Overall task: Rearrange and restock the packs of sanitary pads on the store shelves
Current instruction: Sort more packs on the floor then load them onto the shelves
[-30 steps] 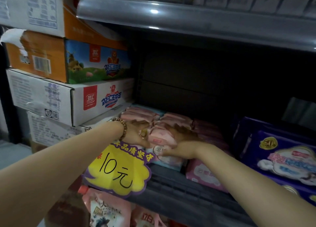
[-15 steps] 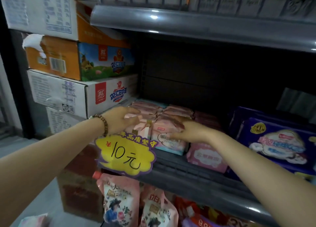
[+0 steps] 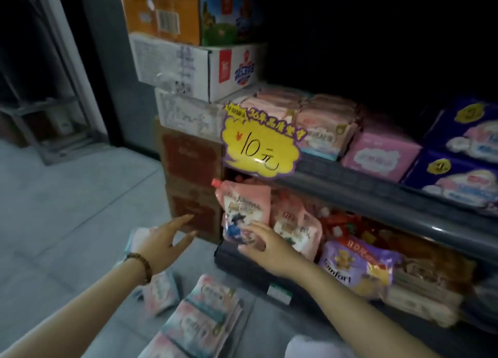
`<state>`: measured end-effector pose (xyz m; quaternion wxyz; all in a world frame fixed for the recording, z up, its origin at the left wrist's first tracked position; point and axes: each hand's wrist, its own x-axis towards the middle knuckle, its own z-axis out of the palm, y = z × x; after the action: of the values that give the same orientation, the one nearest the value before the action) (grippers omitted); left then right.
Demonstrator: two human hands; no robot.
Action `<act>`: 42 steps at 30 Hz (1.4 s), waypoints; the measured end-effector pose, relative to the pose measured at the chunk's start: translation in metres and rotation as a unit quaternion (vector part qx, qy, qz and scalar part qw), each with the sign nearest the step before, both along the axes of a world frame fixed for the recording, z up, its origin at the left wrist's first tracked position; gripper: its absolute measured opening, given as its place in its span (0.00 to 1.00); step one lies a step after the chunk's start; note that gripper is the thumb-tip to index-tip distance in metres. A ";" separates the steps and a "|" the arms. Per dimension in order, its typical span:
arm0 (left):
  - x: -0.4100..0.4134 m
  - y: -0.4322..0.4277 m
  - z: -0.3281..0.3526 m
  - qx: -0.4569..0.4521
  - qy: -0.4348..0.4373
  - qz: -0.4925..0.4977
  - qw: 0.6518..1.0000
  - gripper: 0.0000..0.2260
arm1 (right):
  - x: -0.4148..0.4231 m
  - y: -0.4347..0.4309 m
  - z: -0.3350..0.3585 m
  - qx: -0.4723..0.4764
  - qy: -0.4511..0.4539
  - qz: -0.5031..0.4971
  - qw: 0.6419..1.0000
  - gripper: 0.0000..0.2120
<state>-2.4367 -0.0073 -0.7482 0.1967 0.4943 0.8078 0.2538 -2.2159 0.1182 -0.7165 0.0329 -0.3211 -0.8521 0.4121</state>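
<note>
Since both hands are off the shelf packs (image 3: 320,127), left hand (image 3: 161,240) and right hand (image 3: 265,248) now drop toward floor packs (image 3: 200,320). Fingers (image 3: 183,219) wide, empty: next restock pick looks likely.

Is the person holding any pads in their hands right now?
No, the left hand and right hand both have spread fingers holding nothing, while packs lie on the floor.

Both bare forearms reach forward and down; the left hand (image 3: 164,240) has its fingers spread and straight; the right hand (image 3: 265,246) likewise, holding nothing.
</note>
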 end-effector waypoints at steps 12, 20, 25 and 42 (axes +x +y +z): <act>-0.003 -0.069 -0.197 -0.229 -0.237 0.151 0.932 0.17 | -0.029 -0.071 -0.193 -0.383 -0.111 -0.246 0.884 0.19; -0.014 -0.085 -0.229 -0.435 -0.321 0.173 0.823 0.29 | -0.023 -0.122 -0.255 -0.600 -0.223 -0.241 0.730 0.21; -0.016 -0.087 -0.226 -0.471 -0.345 0.170 0.794 0.29 | -0.040 -0.135 -0.260 -0.622 -0.201 -0.218 0.725 0.19; 0.029 -0.033 -0.008 0.000 -0.342 0.059 0.938 0.13 | 0.006 -0.062 -0.061 -0.438 0.141 -0.222 0.860 0.24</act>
<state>-2.4079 -0.0399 -0.7565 0.4457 0.3289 0.7198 0.4185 -2.2095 0.0562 -0.7777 0.0992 -0.4218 -0.4758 0.7654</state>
